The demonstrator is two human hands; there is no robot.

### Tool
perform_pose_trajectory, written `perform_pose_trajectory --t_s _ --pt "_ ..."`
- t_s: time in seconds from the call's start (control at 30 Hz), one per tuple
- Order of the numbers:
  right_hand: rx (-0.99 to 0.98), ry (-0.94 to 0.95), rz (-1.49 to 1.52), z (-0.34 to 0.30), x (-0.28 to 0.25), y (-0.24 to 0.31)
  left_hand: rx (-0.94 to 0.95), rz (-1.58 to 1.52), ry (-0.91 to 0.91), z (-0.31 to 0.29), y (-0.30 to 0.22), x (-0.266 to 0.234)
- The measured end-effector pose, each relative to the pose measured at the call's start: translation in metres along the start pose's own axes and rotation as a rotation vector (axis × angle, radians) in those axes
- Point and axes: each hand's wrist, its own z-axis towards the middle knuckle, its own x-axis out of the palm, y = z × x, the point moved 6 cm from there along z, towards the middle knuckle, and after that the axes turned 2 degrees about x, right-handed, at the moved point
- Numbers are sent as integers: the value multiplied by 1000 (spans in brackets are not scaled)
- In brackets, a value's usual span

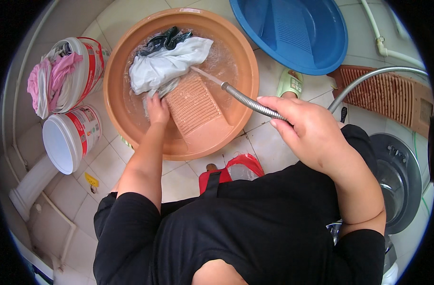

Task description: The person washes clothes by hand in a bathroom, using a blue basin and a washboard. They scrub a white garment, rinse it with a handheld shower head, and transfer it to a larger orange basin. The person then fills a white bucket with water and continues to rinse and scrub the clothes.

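A large orange-brown basin holds rippling water and has a ridged washboard moulded into it. A wet white cloth lies bunched on the washboard's far end, with a dark cloth behind it. My left hand reaches into the basin, its fingers closed at the cloth's near, greyish edge, where the fingertips are partly hidden. My right hand grips a flexible metal hose between thumb and fingers above the basin's right rim. Water streams from the hose's end onto the cloth.
At the left, a white bucket overflows with pink and white clothes; another white bucket lies tilted near it. A blue basin stands at the far right, beside a brown washboard. A dark grey basin sits to my right.
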Motion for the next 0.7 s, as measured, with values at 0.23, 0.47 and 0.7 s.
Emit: perform_pose_trajectory --t_s 0.23,0.47,0.7 --pt "-62 -26 17 -2 5 1 268 676 1082 -26 15 25" --pt "-74 2 -13 -4 4 2 30 -755 166 5 -23 -51" --pt "-78 1 -16 -3 2 5 -394 -1089 203 -5 -84 -10"
